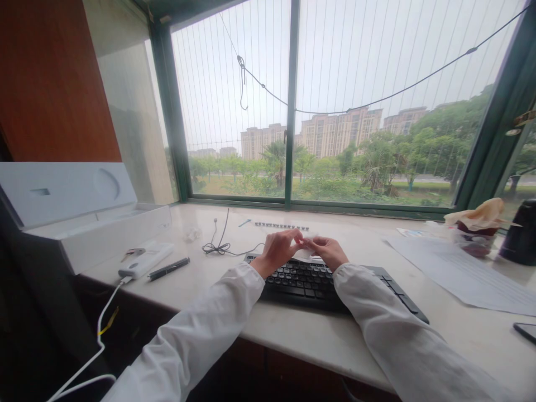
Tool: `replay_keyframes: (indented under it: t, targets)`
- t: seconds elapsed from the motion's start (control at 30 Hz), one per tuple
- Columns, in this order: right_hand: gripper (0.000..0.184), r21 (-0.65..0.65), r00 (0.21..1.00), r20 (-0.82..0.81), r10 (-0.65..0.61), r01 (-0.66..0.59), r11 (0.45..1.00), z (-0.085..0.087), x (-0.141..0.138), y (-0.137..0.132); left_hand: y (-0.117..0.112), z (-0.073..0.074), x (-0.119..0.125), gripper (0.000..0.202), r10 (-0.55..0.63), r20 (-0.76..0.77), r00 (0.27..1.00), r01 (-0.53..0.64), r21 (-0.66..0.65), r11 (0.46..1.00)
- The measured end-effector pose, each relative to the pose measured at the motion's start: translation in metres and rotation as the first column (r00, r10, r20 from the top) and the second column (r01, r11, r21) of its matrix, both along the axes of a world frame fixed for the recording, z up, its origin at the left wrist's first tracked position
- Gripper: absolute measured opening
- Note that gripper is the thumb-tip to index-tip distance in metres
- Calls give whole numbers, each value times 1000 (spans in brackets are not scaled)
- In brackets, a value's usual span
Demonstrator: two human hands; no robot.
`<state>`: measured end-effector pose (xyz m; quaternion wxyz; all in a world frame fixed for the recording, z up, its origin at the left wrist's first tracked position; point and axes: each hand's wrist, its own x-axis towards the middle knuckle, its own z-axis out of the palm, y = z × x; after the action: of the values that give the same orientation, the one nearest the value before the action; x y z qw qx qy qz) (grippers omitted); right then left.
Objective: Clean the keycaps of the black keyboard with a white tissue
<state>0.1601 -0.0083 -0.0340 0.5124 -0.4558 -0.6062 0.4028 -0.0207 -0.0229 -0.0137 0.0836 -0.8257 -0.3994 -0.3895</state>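
My left hand [278, 249] and my right hand [329, 250] meet above the back edge of a black keyboard [318, 285] on a pale stone sill. Both sets of fingers are curled and pinch a small white thing [307, 249] between them; it looks like a wipe or a bit of tissue, though I cannot make it out for sure. White sleeves cover both forearms. The keyboard lies flat under my wrists, its right end reaching toward the papers.
A white power bank [145, 260] with a cable, a black pen [168, 268], tangled black earphones [216, 245] and an open white box [84, 223] lie left. A row of small keycaps [281, 225] sits near the window. Papers [464, 273], a dark container [521, 237] stand right.
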Motion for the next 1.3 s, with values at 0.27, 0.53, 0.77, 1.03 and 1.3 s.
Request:
replay_keyframes:
  t: [0.27, 0.53, 0.77, 1.03, 1.3]
  targets:
    - [50, -57, 990, -121, 75, -82, 995, -6, -1, 7, 0, 1, 1, 13, -28, 2, 1000, 28, -40, 999]
    - [54, -78, 965, -204, 163, -182, 980, 1, -9, -6, 0, 4, -3, 18, -42, 38, 998, 43, -21, 999]
    - [55, -94, 954, -187, 235, -255, 962, 2, -4, -6, -1, 5, 0, 25, -61, 73, 996, 64, -52, 997]
    - [63, -49, 971, -95, 219, -224, 973, -2, -5, 0, 1, 4, -2, 23, -32, 70, 997, 35, -35, 999]
    - [59, 53, 969, -106, 222, -217, 975, -6, -6, 5, 5, 2, -2, 19, -30, 75, 997, 33, -36, 999]
